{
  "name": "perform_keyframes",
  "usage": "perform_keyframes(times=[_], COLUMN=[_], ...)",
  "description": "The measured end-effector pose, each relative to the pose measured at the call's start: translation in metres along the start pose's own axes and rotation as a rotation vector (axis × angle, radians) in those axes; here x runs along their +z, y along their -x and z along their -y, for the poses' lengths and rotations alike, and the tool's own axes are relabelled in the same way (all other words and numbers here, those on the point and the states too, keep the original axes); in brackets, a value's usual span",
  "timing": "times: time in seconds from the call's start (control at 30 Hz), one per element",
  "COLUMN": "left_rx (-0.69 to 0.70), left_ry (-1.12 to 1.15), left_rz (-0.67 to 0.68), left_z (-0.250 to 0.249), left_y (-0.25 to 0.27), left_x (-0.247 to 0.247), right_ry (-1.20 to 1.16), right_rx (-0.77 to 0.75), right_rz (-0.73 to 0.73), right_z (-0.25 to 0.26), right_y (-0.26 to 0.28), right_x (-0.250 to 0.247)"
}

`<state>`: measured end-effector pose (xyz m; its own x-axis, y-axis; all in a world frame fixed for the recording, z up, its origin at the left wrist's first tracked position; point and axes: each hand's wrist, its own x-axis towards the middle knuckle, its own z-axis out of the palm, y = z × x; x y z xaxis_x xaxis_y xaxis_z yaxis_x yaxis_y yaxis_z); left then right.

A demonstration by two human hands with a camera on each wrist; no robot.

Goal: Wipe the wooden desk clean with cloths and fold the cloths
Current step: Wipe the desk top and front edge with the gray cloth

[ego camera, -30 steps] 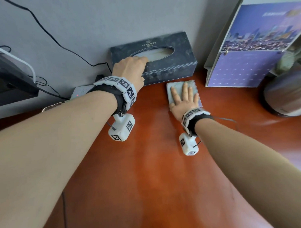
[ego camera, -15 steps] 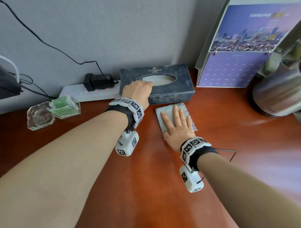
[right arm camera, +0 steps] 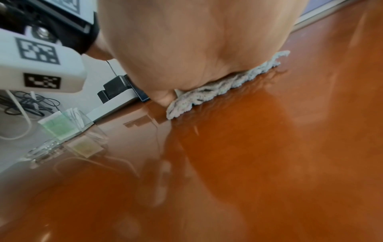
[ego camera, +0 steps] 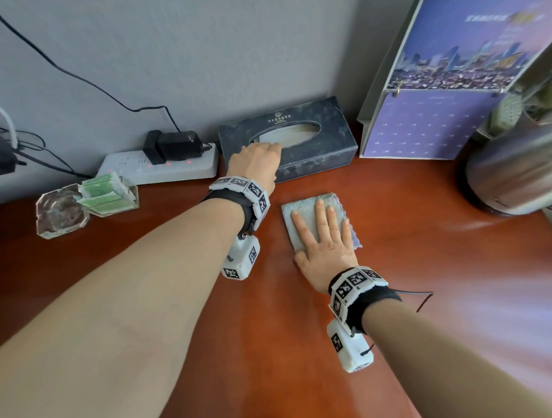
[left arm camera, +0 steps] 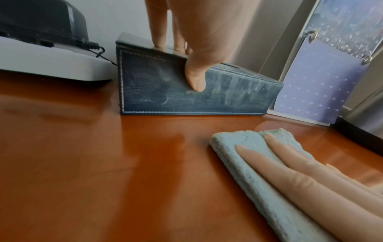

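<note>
Wiping is the step in hand: right hand (ego camera: 324, 251) presses flat, fingers straight, on the folded blue cloth (ego camera: 303, 218) at frame centre, left hand (ego camera: 254, 164) clamps the tissue box (ego camera: 316, 145), so next probably calls for sliding the cloth across bare desk (ego camera: 273, 349).

Left hand (left arm camera: 199, 41) grips tissue box (left arm camera: 186, 96), thumb on front; right hand (left arm camera: 323, 181) flat on cloth (left arm camera: 248, 165).

The tabletop (ego camera: 396, 298) is glossy red-brown. On it lies a pale blue-grey cloth (ego camera: 303, 218). At 12 o'clock of the cloth, the tissue box (ego camera: 322, 144) is dark blue, marbled, with white stitching. The calendar (ego camera: 428, 122) is purple.
</note>
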<state>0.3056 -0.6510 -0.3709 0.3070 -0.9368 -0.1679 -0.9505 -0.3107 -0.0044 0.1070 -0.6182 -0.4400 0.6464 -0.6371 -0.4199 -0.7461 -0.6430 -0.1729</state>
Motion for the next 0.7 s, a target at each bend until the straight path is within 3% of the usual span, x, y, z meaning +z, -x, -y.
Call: perform_keyframes(times=[0.7], left_rx=[0.084], left_ry=[0.093], left_rz=[0.008], left_z=[0.019], left_y=[-0.008], left_x=[0.004], right_ry=[-0.012], right_rx=[0.055], right_rz=[0.030], right_z=[0.021], right_y=[0.007], right_x=[0.003])
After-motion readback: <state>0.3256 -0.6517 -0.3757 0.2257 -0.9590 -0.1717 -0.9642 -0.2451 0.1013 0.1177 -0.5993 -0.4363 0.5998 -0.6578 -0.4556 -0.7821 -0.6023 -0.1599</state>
